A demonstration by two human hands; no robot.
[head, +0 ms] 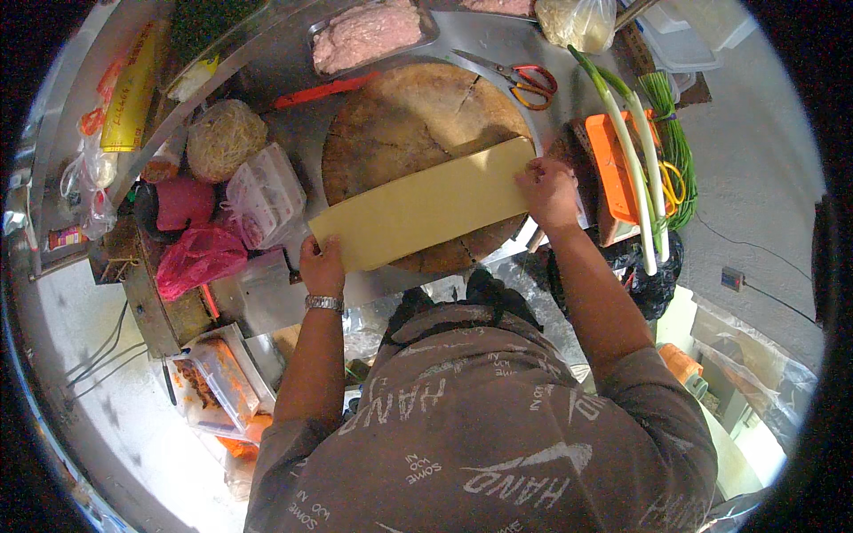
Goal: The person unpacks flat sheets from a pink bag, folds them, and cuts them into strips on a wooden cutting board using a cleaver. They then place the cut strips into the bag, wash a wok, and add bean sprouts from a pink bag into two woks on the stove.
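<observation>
Between my two hands I hold a long rectangular piece of tan cardboard [426, 205], tilted so that its right end lies farther from me. My left hand [322, 266] grips its lower left corner, and a metal-banded watch circles that wrist. At the opposite end, my right hand [550, 193] pinches the short edge. Under the cardboard sits a round wooden chopping block [413, 126] with cracks in its top. The cardboard covers the block's nearer part. Scissors [516, 76] with red and orange handles lie beyond the block to the right.
A tray of minced meat [370, 36] stands at the back, near a red strip-like object [323, 91]. On the right, leeks [626, 140] lie across an orange basket [603, 166] beside tied green stalks [676, 146]. Clear plastic containers [270, 190] and a pink bag [200, 260] are left.
</observation>
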